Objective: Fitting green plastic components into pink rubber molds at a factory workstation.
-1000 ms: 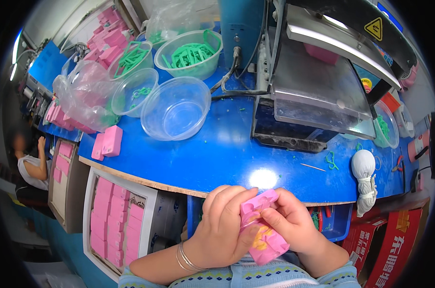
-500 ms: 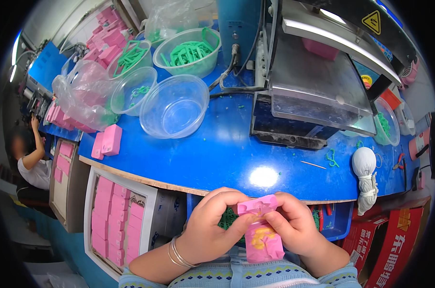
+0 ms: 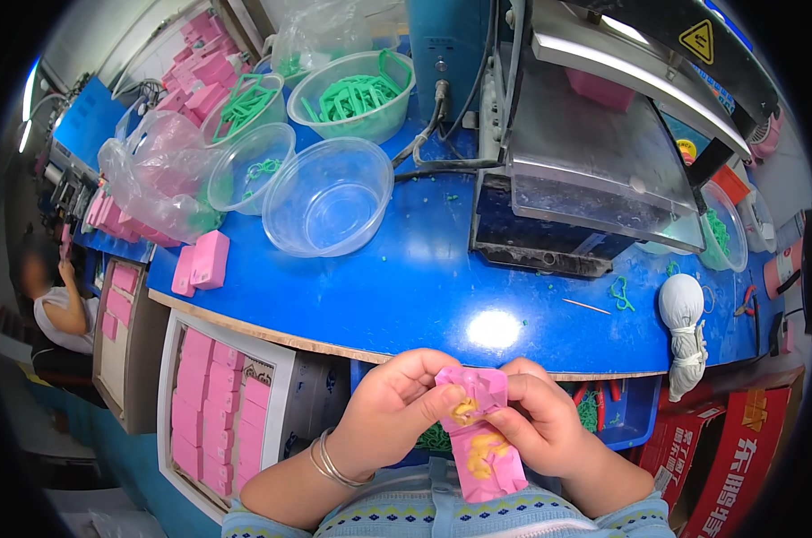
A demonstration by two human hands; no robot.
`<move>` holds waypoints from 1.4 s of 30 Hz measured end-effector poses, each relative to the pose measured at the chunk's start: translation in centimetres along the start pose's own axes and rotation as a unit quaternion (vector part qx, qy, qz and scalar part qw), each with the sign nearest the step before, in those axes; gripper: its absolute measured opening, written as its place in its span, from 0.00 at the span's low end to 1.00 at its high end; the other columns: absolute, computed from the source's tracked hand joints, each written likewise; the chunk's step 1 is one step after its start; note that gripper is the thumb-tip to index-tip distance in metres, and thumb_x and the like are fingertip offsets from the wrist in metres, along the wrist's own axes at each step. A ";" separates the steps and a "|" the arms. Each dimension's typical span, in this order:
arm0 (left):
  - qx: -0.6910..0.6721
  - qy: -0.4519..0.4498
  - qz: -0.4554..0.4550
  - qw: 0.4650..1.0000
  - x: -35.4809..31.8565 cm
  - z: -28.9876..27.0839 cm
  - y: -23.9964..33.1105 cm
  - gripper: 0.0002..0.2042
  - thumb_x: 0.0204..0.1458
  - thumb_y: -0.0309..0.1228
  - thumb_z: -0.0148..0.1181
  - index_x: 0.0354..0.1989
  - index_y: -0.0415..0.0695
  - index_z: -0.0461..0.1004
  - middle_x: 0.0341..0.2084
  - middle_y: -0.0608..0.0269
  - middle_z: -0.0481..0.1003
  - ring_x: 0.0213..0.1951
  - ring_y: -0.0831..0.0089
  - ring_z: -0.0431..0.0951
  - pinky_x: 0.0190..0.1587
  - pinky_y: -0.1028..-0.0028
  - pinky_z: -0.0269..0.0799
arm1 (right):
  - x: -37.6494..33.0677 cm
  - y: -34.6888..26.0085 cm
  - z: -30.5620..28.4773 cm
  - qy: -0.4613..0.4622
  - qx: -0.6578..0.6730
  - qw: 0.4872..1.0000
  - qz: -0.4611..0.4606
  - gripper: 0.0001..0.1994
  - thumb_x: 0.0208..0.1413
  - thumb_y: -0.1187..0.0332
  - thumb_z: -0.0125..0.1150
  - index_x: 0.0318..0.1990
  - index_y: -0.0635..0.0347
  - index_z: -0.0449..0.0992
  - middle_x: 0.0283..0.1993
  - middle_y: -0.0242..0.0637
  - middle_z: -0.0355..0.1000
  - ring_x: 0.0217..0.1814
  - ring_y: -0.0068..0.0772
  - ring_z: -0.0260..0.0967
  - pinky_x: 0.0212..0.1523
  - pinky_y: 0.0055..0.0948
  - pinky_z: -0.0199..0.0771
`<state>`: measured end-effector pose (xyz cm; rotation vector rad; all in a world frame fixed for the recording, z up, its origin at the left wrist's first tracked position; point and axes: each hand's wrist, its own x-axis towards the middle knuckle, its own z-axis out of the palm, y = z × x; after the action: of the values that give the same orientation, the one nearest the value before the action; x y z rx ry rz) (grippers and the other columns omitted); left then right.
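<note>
Between both hands, close to my body, is a pink two-panel piece (image 3: 487,471) with yellow patches on its inner faces; I cannot make out its exact kind. The upper panel tilts up and the lower one hangs toward my lap. My left hand (image 3: 393,408) pinches the upper panel, its thumb pressed on the face by a yellow patch. My right hand (image 3: 545,421) grips the right edge where the panels meet, thumb in front and fingers behind. Behind the hands, a blue tray (image 3: 634,430) with green bits shows in part.
On the blue table (image 3: 361,309) stand clear plastic bowls (image 3: 330,202), a bowl of green pieces (image 3: 352,99), two pink blocks (image 3: 211,260) and a machine (image 3: 603,170). A cloth-wrapped bundle (image 3: 682,314) and a thin stick (image 3: 587,306) lie right. Another person (image 3: 65,309) sits far left.
The upper panel has been tipped up, so more of its inner face and yellow patch shows. My left thumb has moved up onto it; the lower panel has swung slightly.
</note>
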<state>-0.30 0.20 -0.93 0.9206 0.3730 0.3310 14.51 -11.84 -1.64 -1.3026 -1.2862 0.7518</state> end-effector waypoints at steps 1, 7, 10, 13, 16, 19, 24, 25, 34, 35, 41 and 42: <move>0.000 0.000 0.000 1.000 0.0 0.2 -0.1 0.09 0.54 0.26 0.52 0.41 0.36 0.66 0.36 0.62 0.71 0.40 0.79 0.71 0.43 0.78 0.68 | 0.0 0.0 0.0 0.004 0.002 1.000 -0.001 0.09 0.50 0.74 0.57 0.40 0.65 0.70 0.31 0.38 0.64 0.31 0.32 0.62 0.34 0.26 0.63; 0.365 0.087 0.199 0.905 0.0 0.8 -1.4 0.09 0.51 0.27 0.57 0.38 0.37 0.67 0.33 0.60 0.71 0.35 0.78 0.70 0.40 0.78 0.68 | 0.2 0.7 0.0 0.050 -0.005 0.998 0.042 0.08 0.50 0.73 0.59 0.37 0.63 0.72 0.27 0.35 0.63 0.25 0.26 0.60 0.26 0.23 0.61; 0.369 0.093 0.229 0.896 0.1 1.3 -1.5 0.10 0.49 0.27 0.59 0.37 0.37 0.68 0.30 0.59 0.70 0.32 0.76 0.70 0.35 0.79 0.66 | 0.0 0.6 0.2 0.076 0.046 0.993 0.079 0.08 0.50 0.73 0.60 0.37 0.64 0.72 0.27 0.34 0.63 0.25 0.22 0.60 0.25 0.20 0.61; 0.211 0.080 0.174 0.959 0.0 1.4 -1.7 0.10 0.49 0.27 0.59 0.37 0.37 0.68 0.29 0.60 0.68 0.31 0.76 0.70 0.33 0.79 0.66 | 0.2 0.1 0.1 0.067 0.022 0.996 0.046 0.08 0.50 0.73 0.60 0.37 0.64 0.72 0.27 0.34 0.63 0.26 0.21 0.60 0.25 0.19 0.60; 0.294 0.085 0.148 0.940 -0.3 1.2 -1.4 0.10 0.50 0.27 0.58 0.38 0.37 0.67 0.31 0.61 0.67 0.32 0.78 0.69 0.34 0.79 0.67 | 0.2 -0.1 0.1 0.035 0.066 0.996 0.056 0.09 0.50 0.74 0.59 0.39 0.64 0.71 0.28 0.33 0.63 0.27 0.20 0.61 0.26 0.18 0.62; 0.250 0.114 0.142 0.951 -0.3 1.0 -1.7 0.11 0.50 0.26 0.57 0.40 0.36 0.66 0.32 0.63 0.66 0.33 0.80 0.69 0.37 0.78 0.68 | 0.3 -0.6 0.9 0.047 0.157 0.982 0.089 0.11 0.50 0.76 0.58 0.42 0.66 0.69 0.32 0.34 0.63 0.30 0.19 0.62 0.31 0.17 0.66; 0.088 0.044 0.014 0.995 0.4 2.2 -0.1 0.13 0.51 0.26 0.57 0.43 0.35 0.66 0.40 0.60 0.70 0.41 0.79 0.71 0.42 0.78 0.70 | 0.1 -0.9 0.8 0.058 0.230 0.961 0.143 0.15 0.52 0.79 0.54 0.48 0.67 0.65 0.38 0.35 0.61 0.38 0.20 0.65 0.38 0.18 0.69; 0.087 0.043 0.014 0.995 0.4 2.1 0.0 0.13 0.51 0.26 0.57 0.43 0.35 0.66 0.40 0.60 0.70 0.41 0.79 0.71 0.42 0.78 0.70 | 0.1 -1.0 1.0 0.089 0.310 0.934 0.156 0.16 0.52 0.80 0.53 0.49 0.67 0.64 0.40 0.36 0.60 0.40 0.21 0.65 0.41 0.19 0.69; 0.083 0.036 -0.029 0.995 0.1 1.7 0.1 0.14 0.51 0.25 0.56 0.45 0.36 0.66 0.39 0.61 0.72 0.41 0.78 0.72 0.43 0.77 0.70 | 0.3 -1.0 0.1 0.008 0.233 0.965 0.121 0.20 0.50 0.84 0.50 0.53 0.69 0.62 0.42 0.36 0.59 0.44 0.22 0.63 0.44 0.20 0.70; 0.078 0.036 -0.031 0.996 0.1 1.6 0.0 0.14 0.52 0.26 0.56 0.45 0.36 0.66 0.39 0.61 0.72 0.41 0.78 0.72 0.44 0.77 0.70 | 0.3 -1.0 0.1 0.008 0.234 0.965 0.121 0.20 0.50 0.84 0.50 0.53 0.69 0.62 0.42 0.36 0.59 0.44 0.22 0.63 0.44 0.20 0.70; 0.019 0.026 -0.048 0.998 0.1 1.2 0.0 0.13 0.54 0.28 0.52 0.47 0.36 0.65 0.41 0.61 0.72 0.42 0.78 0.72 0.44 0.77 0.70 | 0.3 -1.1 0.9 0.036 0.232 0.964 0.127 0.20 0.49 0.84 0.52 0.52 0.69 0.63 0.40 0.35 0.59 0.43 0.21 0.63 0.43 0.19 0.71; -0.006 0.020 -0.048 0.999 0.1 1.1 -0.1 0.13 0.55 0.28 0.52 0.47 0.36 0.65 0.41 0.61 0.72 0.42 0.78 0.72 0.44 0.77 0.70 | 0.2 -1.1 0.9 0.039 0.232 0.963 0.131 0.20 0.49 0.84 0.52 0.52 0.69 0.63 0.40 0.35 0.59 0.42 0.21 0.63 0.43 0.19 0.72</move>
<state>0.28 -0.60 -0.41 0.8833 0.4492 0.2633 13.38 -11.64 -0.70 -1.1092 -0.8127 1.1020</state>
